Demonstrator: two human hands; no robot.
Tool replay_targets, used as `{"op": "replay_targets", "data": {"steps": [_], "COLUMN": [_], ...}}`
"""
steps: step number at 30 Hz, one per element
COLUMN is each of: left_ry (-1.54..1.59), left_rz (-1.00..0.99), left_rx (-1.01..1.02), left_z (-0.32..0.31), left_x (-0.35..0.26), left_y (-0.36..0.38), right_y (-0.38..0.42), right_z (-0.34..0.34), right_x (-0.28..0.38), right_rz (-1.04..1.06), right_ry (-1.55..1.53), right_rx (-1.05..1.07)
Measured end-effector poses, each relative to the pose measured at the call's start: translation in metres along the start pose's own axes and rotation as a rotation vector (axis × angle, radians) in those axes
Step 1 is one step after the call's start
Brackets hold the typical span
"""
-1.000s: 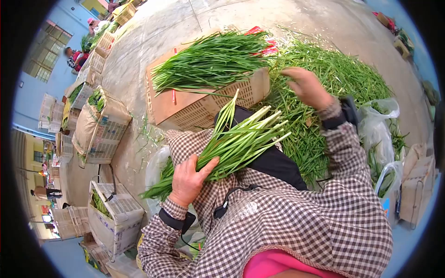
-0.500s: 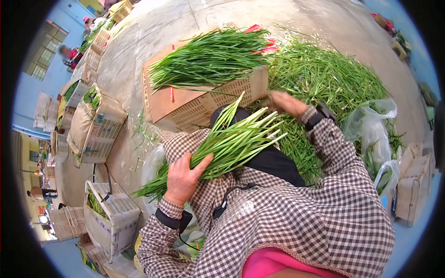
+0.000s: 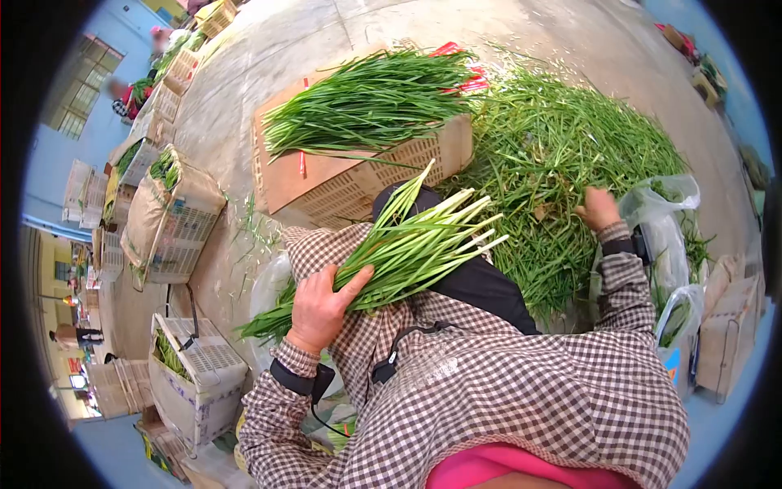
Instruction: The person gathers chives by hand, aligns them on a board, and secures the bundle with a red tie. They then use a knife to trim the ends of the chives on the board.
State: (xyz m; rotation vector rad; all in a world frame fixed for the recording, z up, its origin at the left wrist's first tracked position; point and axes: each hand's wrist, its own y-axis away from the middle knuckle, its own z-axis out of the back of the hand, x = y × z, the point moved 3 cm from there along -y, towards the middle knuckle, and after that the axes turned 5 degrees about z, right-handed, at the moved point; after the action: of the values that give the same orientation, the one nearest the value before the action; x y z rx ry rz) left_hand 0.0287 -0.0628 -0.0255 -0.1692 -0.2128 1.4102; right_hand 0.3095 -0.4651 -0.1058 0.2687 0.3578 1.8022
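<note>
A loose bunch of garlic chives [image 3: 415, 253] lies across my lap, its pale stem ends pointing up and right. My left hand [image 3: 319, 308] is closed round its leafy end, thumb on top. Over a wide heap of loose chive leaves and trimmings [image 3: 562, 138], my right hand [image 3: 600, 208] has its fingers curled. Whether anything is inside them is hidden. A larger bundle of chives [image 3: 366, 102] rests on a cardboard-topped crate [image 3: 383, 183] in front of me, with red ties [image 3: 472, 80] beside its far end.
Clear plastic bags [image 3: 664, 220] stand at the right of the heap, near a carton [image 3: 725, 326]. Crates with greens, one paper-lined [image 3: 175, 216] and one white [image 3: 199, 383], stand on the left. A person [image 3: 130, 98] sits among greens at the far left.
My right hand has swung right and slightly down, from beside the crate to over the heap near the plastic bag. My left hand still holds the bunch in nearly the same place.
</note>
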Motion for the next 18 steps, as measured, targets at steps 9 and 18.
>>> {"op": "replay_targets", "data": {"steps": [9,18], "left_ry": [-0.092,-0.203], "left_rz": [-0.193,-0.309], "left_rx": [-0.149,-0.21], "left_z": [0.011,0.064], "left_x": [0.025,0.052], "left_y": [-0.037,-0.123], "right_y": [-0.028,0.057], "right_z": [0.051,0.044], "right_x": [0.241,0.291], "right_rz": [1.217,1.371], "right_ry": [-0.622,-0.875], "right_rx": [-0.21,-0.135]}}
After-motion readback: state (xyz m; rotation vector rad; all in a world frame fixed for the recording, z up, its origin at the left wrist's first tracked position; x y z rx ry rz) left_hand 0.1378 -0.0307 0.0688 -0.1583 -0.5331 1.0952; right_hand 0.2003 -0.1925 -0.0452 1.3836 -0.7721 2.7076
